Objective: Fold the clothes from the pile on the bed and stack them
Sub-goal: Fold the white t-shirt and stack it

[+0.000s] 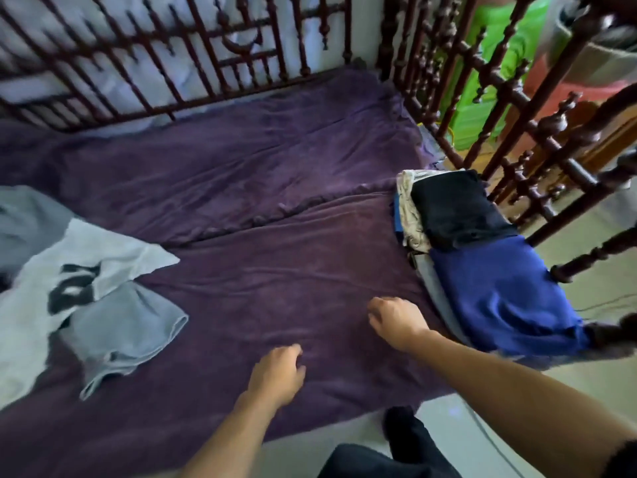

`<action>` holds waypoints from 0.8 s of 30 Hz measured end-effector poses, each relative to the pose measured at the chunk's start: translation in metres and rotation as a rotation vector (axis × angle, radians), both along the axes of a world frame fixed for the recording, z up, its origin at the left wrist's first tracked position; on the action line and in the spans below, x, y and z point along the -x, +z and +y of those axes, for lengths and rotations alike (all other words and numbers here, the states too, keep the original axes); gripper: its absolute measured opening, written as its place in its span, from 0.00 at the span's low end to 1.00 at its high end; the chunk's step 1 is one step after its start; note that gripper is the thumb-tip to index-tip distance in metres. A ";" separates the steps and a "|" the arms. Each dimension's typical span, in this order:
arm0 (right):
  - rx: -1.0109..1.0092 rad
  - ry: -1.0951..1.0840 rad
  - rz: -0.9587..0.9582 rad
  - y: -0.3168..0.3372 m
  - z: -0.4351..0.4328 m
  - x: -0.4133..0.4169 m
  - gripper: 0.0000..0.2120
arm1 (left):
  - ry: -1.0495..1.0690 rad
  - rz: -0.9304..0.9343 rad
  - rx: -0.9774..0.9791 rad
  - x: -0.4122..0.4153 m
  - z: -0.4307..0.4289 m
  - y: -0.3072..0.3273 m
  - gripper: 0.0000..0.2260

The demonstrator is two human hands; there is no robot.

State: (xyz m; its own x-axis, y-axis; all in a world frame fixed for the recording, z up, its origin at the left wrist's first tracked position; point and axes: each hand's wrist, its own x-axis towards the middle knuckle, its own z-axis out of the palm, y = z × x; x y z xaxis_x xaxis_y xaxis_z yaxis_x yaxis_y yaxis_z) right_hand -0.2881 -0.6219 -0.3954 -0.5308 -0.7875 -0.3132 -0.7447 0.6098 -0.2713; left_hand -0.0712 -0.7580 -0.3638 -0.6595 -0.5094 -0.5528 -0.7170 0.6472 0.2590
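An unfolded pile lies at the left of the bed: a white garment with a black print (55,270) and a light blue-grey piece (127,332) on top of it. At the right edge sit folded clothes: a dark navy item (455,208) on a stack with pale patterned fabric under it, and a bright blue folded garment (503,294) nearer me. My left hand (279,372) hovers over the purple sheet with fingers loosely curled, holding nothing. My right hand (396,320) is also empty, fingers loosely curled, just left of the blue garment.
The purple bedsheet (241,174) covers the bed. A dark red wooden lattice rail (193,63) runs along the back and a turned-spindle rail (517,132) along the right. Green and red items stand behind the right rail. The pale floor and my dark trouser leg (406,443) show below.
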 end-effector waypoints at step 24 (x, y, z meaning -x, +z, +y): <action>-0.072 0.408 -0.090 -0.007 -0.346 -0.352 0.11 | 0.712 0.061 0.028 -0.448 -0.224 0.024 0.12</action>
